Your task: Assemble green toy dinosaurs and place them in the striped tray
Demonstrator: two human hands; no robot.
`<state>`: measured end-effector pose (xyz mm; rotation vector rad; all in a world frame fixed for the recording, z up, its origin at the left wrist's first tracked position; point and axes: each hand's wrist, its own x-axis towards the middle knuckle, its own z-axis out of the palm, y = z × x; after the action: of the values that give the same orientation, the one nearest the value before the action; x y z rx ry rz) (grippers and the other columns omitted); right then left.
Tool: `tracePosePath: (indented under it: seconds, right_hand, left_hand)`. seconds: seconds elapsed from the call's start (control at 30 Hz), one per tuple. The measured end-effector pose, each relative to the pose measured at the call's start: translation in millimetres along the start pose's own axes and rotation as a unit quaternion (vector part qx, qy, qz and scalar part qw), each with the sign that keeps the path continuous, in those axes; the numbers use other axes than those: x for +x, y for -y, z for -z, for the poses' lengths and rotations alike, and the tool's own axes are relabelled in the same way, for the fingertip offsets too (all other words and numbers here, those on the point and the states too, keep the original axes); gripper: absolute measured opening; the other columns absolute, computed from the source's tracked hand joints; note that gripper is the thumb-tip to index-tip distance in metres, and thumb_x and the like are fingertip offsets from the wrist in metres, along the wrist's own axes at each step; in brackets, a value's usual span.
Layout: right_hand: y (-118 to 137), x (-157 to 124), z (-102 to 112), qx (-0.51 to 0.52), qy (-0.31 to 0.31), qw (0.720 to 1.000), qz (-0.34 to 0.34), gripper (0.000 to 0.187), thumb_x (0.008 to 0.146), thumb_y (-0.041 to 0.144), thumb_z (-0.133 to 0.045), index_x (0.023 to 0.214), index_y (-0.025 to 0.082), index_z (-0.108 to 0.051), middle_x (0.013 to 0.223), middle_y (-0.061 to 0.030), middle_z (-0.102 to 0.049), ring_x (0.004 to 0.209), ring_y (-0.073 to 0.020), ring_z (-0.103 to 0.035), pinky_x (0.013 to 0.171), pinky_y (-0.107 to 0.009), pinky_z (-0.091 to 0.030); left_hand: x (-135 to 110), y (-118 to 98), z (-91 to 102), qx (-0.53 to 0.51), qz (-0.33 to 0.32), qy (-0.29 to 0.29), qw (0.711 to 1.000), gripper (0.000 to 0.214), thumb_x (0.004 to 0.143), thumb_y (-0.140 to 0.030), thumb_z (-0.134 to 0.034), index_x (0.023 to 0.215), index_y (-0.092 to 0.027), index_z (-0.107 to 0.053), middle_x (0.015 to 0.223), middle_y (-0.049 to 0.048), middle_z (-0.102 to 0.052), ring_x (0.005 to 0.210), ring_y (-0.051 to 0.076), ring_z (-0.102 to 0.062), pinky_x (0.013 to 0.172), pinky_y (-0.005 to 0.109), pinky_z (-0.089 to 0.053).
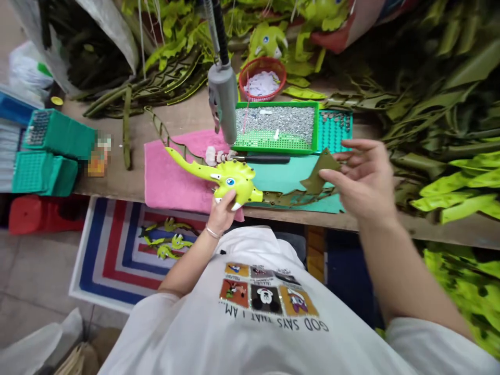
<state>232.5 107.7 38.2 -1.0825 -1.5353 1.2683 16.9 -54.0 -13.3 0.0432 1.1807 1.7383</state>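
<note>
A lime-green plastic dinosaur toy [230, 179] with a blue eye lies across the pink towel [172, 177] at the bench's front edge. My left hand [223, 211] grips its head from below. A dark olive spiked strip [308, 190] runs from the head to the right. My right hand [361, 179] pinches the strip's pointed end between thumb and fingers, the other fingers spread. A grey hanging power screwdriver [223, 101] dangles just above the toy.
A green tray of small screws [275, 127] and a teal sorting tray [334, 130] sit behind a teal mat [285, 177]. A red basket [262, 78] stands further back. Piles of green toy parts [449, 130] crowd the right and back. Finished toys lie in a striped bin [117, 250] on the floor.
</note>
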Motion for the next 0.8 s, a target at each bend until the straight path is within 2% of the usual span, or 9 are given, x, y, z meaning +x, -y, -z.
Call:
tracePosePath:
  seconds: [0.07,0.13,0.23,0.33,0.4,0.53,0.67,0.73,0.8]
  right_hand:
    - [-5.1,-15.9,-41.3,0.093,0.018,0.994,-0.048,0.065,0.066,0.043,-0.085,0.122,0.033,-0.053,0.094,0.0011,-0.060,0.083,-0.0180,-0.064,0.069,-0.034,-0.059]
    - [-16.3,-31.6,-73.7,0.127,0.037,0.988,-0.078,0.065,0.073,0.045,-0.080,0.130,0.034,-0.050,0.100,-0.0002,-0.060,0.081,-0.0175,-0.064,0.071,-0.035,-0.060]
    - [-31.9,-50.6,-99.1,0.110,0.038,0.990,-0.074,0.065,0.072,0.044,-0.081,0.129,0.031,-0.051,0.104,-0.0027,-0.059,0.088,-0.0192,-0.065,0.081,-0.040,-0.061]
    - [-35.5,-58.1,-97.6,0.011,0.032,0.999,-0.015,0.058,0.069,0.044,-0.085,0.118,0.026,-0.060,0.115,-0.0081,-0.057,0.102,-0.0236,-0.065,0.084,-0.041,-0.061]
    - [-32.1,-56.4,-88.0,-0.086,0.069,0.993,0.048,0.047,0.071,0.044,-0.084,0.110,0.024,-0.066,0.128,-0.0126,-0.055,0.114,-0.0282,-0.062,0.082,-0.042,-0.062]
    - [-26.0,-45.9,-68.7,-0.212,0.199,0.934,0.207,0.025,0.085,0.032,-0.072,0.109,0.025,-0.073,0.139,-0.0129,-0.059,0.112,-0.0281,-0.066,0.087,-0.044,-0.060]
    - [-25.5,-37.8,-60.1,-0.257,0.248,0.880,0.314,0.029,0.091,0.020,-0.063,0.119,0.027,-0.071,0.121,-0.0109,-0.071,0.100,-0.0240,-0.069,0.085,-0.042,-0.059]
    - [-23.1,-36.1,-58.3,-0.256,0.245,0.871,0.341,0.029,0.090,0.021,-0.066,0.118,0.026,-0.071,0.102,-0.0085,-0.075,0.087,-0.0219,-0.069,0.078,-0.039,-0.059]
    - [-19.8,-35.6,-58.1,-0.255,0.227,0.873,0.348,0.027,0.088,0.023,-0.070,0.115,0.026,-0.072,0.092,-0.0065,-0.076,0.080,-0.0205,-0.068,0.074,-0.038,-0.058]
  left_hand:
    - [-0.8,4.4,-1.4,-0.004,-0.007,-0.005,1.000,0.050,0.057,-0.039,-0.093,0.098,-0.019,-0.074,0.098,0.0032,-0.078,0.096,0.022,-0.073,0.086,0.031,-0.058]
    - [-0.9,7.5,-2.4,-0.008,-0.014,-0.011,1.000,0.049,0.058,-0.038,-0.092,0.099,-0.020,-0.074,0.099,0.0034,-0.078,0.100,0.023,-0.073,0.088,0.031,-0.057]
    - [0.1,7.5,-3.1,-0.023,-0.015,-0.018,0.999,0.047,0.058,-0.038,-0.091,0.098,-0.019,-0.074,0.098,0.0039,-0.078,0.099,0.023,-0.073,0.087,0.031,-0.057]
    - [0.8,3.7,-3.2,-0.041,-0.005,-0.024,0.999,0.047,0.057,-0.036,-0.091,0.097,-0.019,-0.074,0.095,0.0032,-0.078,0.096,0.022,-0.073,0.086,0.031,-0.057]
    - [0.5,1.1,-3.3,-0.049,-0.003,-0.026,0.998,0.046,0.057,-0.034,-0.091,0.097,-0.019,-0.074,0.093,0.0026,-0.077,0.093,0.022,-0.073,0.084,0.031,-0.057]
    - [-0.7,-1.7,-2.8,-0.059,-0.004,-0.029,0.998,0.046,0.057,-0.032,-0.091,0.097,-0.018,-0.073,0.093,0.0037,-0.078,0.090,0.021,-0.074,0.081,0.031,-0.058]
    - [-0.7,-3.9,-0.7,-0.048,0.009,-0.030,0.998,0.047,0.061,-0.029,-0.087,0.103,-0.016,-0.072,0.095,0.0050,-0.078,0.094,0.023,-0.074,0.086,0.032,-0.058]
    - [-0.7,-5.5,-0.3,-0.047,0.007,-0.030,0.998,0.047,0.064,-0.027,-0.086,0.107,-0.017,-0.071,0.098,0.0049,-0.078,0.096,0.022,-0.074,0.088,0.032,-0.057]
    - [-0.7,-7.2,-0.8,-0.050,0.002,-0.030,0.998,0.049,0.064,-0.026,-0.086,0.110,-0.018,-0.070,0.099,0.0042,-0.078,0.094,0.022,-0.074,0.088,0.032,-0.058]
